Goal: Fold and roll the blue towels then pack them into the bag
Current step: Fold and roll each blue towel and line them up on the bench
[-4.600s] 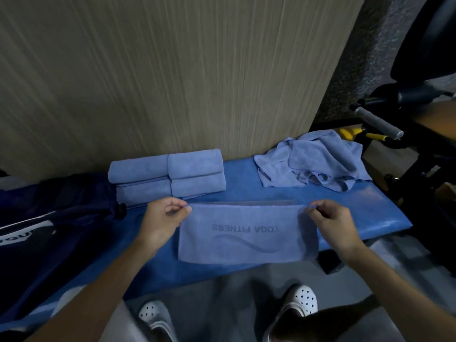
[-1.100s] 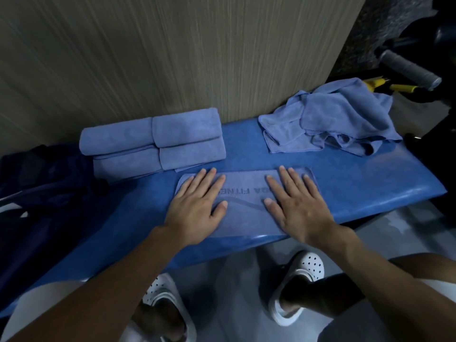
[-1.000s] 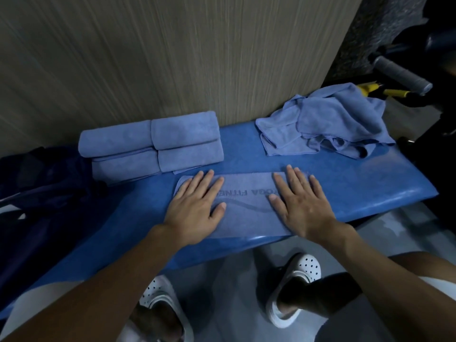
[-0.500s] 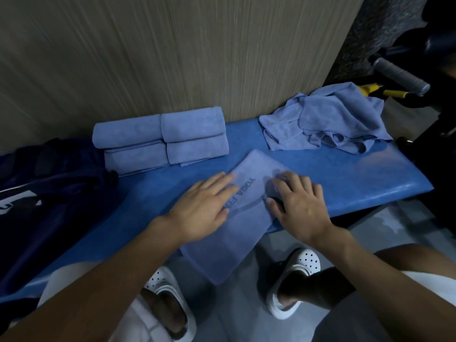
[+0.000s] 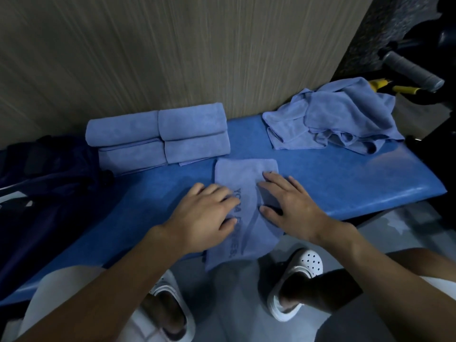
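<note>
Folded towel [image 5: 246, 174] lies as a narrow strip at mid-worktop, long axis running from far to near. Its far end is short of the far edge and its near end hangs over the near edge of the worktop [image 5: 357, 178], with the printed lettering facing up. Left hand [image 5: 204, 213] rests on the strip's left margin and right hand [image 5: 291, 206] on its right margin. Left fingers [image 5: 222, 193] are loosely bent and right fingers [image 5: 274, 180] nearly straight. Both sets are released and press down on the cloth, gripping nothing. Judgement: the flat palms pin the strip and smooth its layers so the fold holds, and the lengthwise lay gives a short end to start a roll from. Four rolled towels [image 5: 158, 137] sit stacked two on two at the far edge, left of centre, against the wall [image 5: 172, 45]; probably parked there so they cannot unroll or slide off. Loose towels [image 5: 340, 119] are heaped at the far right corner, well apart from the strip, and look like the unprocessed stock. Dark bag [image 5: 49, 183] slumps at the left end, just beside the rolled stack, which should make loading short. Nothing visible is packed yet.
</note>
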